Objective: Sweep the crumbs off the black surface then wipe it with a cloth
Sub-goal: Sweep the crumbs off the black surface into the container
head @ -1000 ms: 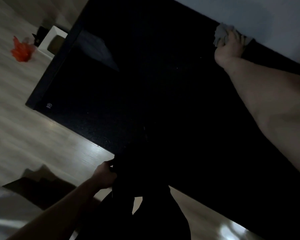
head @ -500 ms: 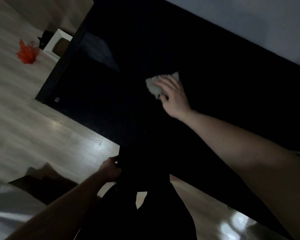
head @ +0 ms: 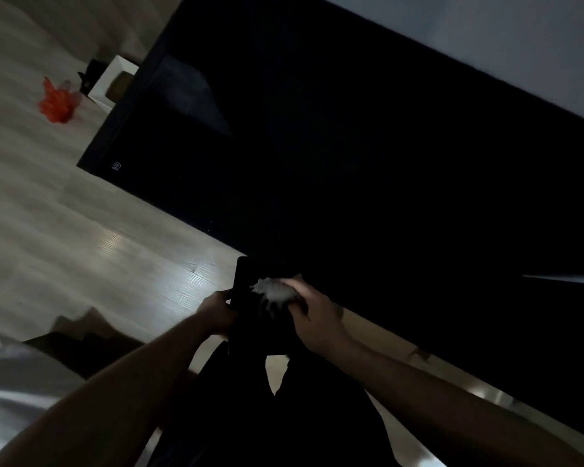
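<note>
The black table (head: 368, 156) fills your view, hard, flat and too dark to show any crumbs. At its near edge your left hand (head: 218, 313) grips a dark flat object (head: 245, 291), seemingly catching what you sweep. Your right hand (head: 312, 315) is clenched on the white cloth (head: 273, 290), soft and light; keep it bunched under your fingers (head: 294, 284).

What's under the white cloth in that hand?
Under the white cloth, the right hand bunches it over a dark object, maybe a bag or pan, held at the black surface's edge by the left hand. Any crumbs there are hidden in the dark.
</note>
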{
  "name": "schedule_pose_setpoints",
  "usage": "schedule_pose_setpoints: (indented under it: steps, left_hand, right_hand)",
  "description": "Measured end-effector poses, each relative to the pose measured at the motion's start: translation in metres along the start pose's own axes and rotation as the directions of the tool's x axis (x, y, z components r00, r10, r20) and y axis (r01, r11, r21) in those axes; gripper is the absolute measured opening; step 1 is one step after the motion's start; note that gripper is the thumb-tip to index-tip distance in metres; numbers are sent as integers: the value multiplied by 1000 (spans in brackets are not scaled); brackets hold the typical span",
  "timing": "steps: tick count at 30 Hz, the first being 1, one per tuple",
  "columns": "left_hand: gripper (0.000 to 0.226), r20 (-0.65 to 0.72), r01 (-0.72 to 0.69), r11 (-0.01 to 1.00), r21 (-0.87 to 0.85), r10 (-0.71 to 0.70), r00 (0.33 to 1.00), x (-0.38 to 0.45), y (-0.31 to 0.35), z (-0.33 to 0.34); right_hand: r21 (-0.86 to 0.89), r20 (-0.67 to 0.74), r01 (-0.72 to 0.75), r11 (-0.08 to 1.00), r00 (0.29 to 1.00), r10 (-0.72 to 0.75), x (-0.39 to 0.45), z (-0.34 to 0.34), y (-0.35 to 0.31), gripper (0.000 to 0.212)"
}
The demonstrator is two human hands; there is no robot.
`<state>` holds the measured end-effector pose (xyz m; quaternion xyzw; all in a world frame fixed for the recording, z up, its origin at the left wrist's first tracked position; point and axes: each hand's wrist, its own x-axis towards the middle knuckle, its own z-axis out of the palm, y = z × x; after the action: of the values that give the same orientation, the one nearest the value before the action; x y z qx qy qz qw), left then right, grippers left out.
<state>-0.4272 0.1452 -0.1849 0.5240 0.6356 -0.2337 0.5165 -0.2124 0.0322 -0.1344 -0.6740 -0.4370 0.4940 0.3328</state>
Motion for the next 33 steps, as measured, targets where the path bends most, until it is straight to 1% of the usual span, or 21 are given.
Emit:
schedule_pose_setpoints:
  steps: [3,5,7,9,11,12,13,15,17,18,20,23,25,27,30,33]
  left_hand:
    - [63,15,2,1000,24,-2,1000,-4,-2,10]
    - [63,9,-7,999,52,7,1000,-6,-3,17]
    - [61,4,-15,997,72,15,1000,-8,-4,22]
    - [64,6,-33,995,95,32,999,-10,-3,27]
    - [71,12,-62,990,128,61,998,-11,0,31]
    - [74,15,-74,988,135,72,997,-11,1,33]
    - [75,20,-79,988,131,77,997,-11,2,34]
    - [74,28,-74,991,108,71,997,-10,4,37]
    - [72,31,-76,992,103,73,997,-8,5,40]
    - [73,31,-79,991,106,76,997,-7,5,41]
    - [75,37,-85,991,108,81,996,-7,6,42]
    - [76,60,-101,986,129,94,994,-10,9,42]
    - [78,83,-109,983,146,97,992,-9,12,39]
    - [79,100,-116,978,172,100,990,-8,14,35]
    - [77,104,-148,963,224,128,986,-10,21,31]
    - [63,120,-179,945,273,152,981,-8,28,30]
  right_hand:
    - [101,-142,-88,991,985,102,1,-34,-8,41]
    - [95,-257,-128,987,955,149,11,-65,-10,40]
    - [49,-389,-130,990,911,138,25,-102,-6,39]
    - [-31,-516,-132,991,851,98,40,-141,2,39]
    - [-99,-606,-176,979,791,81,53,-179,21,41]
    - [-110,-627,-218,970,772,102,58,-197,30,41]
    - [-113,-628,-261,959,767,134,63,-213,41,42]
    - [-174,-578,-327,929,798,173,67,-234,64,44]
    - [-312,-538,-330,891,834,120,67,-229,81,47]
    - [-368,-536,-314,875,841,76,65,-218,87,48]
    - [-422,-544,-282,862,839,8,56,-182,91,49]
    - [-488,-474,-155,859,873,-112,27,-115,87,50]
    - [-440,-419,-51,897,895,-154,5,-71,82,48]
    - [-341,-373,-3,940,919,-132,-16,-30,72,47]
    - [-286,-304,-23,958,950,-68,-43,2,54,51]
    - [-213,-200,-46,976,980,3,-67,5,42,48]
